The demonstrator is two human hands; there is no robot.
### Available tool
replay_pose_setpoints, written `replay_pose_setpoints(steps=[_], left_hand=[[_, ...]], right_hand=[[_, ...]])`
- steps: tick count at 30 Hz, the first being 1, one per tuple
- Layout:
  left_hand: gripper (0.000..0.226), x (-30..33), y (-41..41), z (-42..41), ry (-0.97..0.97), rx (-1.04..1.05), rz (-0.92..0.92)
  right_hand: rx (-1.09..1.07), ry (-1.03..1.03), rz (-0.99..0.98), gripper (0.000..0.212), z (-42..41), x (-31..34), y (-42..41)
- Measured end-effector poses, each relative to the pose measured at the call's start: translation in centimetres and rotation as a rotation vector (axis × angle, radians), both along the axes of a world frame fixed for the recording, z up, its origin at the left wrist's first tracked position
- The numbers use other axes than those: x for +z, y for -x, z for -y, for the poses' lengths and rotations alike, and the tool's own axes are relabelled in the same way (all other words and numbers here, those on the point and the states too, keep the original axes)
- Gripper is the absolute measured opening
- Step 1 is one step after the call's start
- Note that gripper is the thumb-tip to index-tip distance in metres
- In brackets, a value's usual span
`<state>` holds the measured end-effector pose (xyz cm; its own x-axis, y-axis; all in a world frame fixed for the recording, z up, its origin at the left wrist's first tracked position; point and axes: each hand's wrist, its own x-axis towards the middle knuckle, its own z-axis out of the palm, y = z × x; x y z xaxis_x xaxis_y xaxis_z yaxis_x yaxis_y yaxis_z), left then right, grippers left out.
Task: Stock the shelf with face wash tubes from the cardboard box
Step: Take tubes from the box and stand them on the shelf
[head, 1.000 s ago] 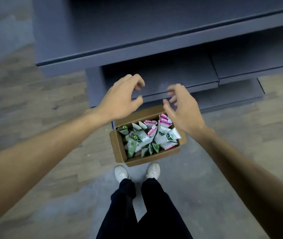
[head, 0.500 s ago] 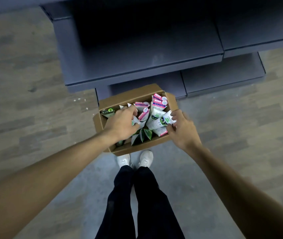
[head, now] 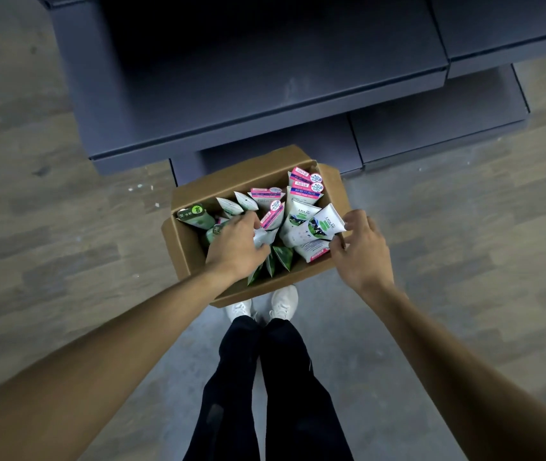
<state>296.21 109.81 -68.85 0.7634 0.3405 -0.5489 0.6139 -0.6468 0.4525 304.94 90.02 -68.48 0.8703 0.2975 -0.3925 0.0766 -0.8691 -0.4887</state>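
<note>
At the far left lies wood-look floor (head: 49,227), and nothing there matters to the job. The cardboard box (head: 186,247) sits on the floor just in front of the person's white shoes (head: 261,307), open at the top and packed with face wash tubes (head: 301,221) standing and leaning at all angles: green ones at the left and near side, pink-capped ones at the back, white ones to the right.

The left hand (head: 235,247) is down inside the box, its fingers curled over a pale tube (head: 263,236) in the middle of the pile; it seems to grip it, though the palm hides how firmly. Further right, the right hand (head: 359,251) is at the box's right wall, thumb and fingers pinching the end of a white tube with a green label (head: 323,224) that leans against that wall.

The step in hand looks like picking one tube per hand. To do it well, each tube should be drawn straight up along its own length so its neighbours do not spill, and gripped on the body, not only on the crimped end.

Above and to the right, the dark grey shelf (head: 265,104) stands bare and close by, ready for the tubes.
</note>
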Motion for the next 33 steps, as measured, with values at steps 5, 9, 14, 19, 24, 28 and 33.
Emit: replay_pose_setpoints(steps=[5, 9, 14, 19, 24, 28, 33], left_hand=[[0.03, -2.0, -0.8, 0.6, -0.054, 0.052, 0.07], [0.026, -2.8, -1.5, 1.7, -0.126, -0.024, 0.181], [0.027, -3.7, -1.9, 3.1, -0.064, -0.079, 0.18], [0.028, -4.4, -1.2, 3.4, -0.012, -0.112, 0.109], [0.029, -5.0, -1.0, 3.1, 0.064, -0.062, 0.083], [0.036, -5.2, -1.1, 2.3, 0.114, -0.002, 0.116], [0.049, -4.9, -0.8, 1.5, 0.124, -0.005, 0.181]], right_hand=[[-0.095, 0.028, -0.023, 0.035, 0.1, -2.0, -0.5], [-0.118, 0.013, -0.032, 0.032, 0.3, -3.3, -1.1], [-0.115, -0.013, -0.047, 0.028, -0.1, -4.3, -1.6], [-0.168, -0.059, -0.104, 0.017, -0.5, -4.8, -2.0], [-0.14, -0.104, -0.114, 0.012, -1.2, -4.4, -2.2], [-0.005, -0.113, -0.107, 0.014, -1.8, -3.2, -2.8], [0.222, -0.174, -0.022, 0.011, -2.9, 0.4, -4.1]])
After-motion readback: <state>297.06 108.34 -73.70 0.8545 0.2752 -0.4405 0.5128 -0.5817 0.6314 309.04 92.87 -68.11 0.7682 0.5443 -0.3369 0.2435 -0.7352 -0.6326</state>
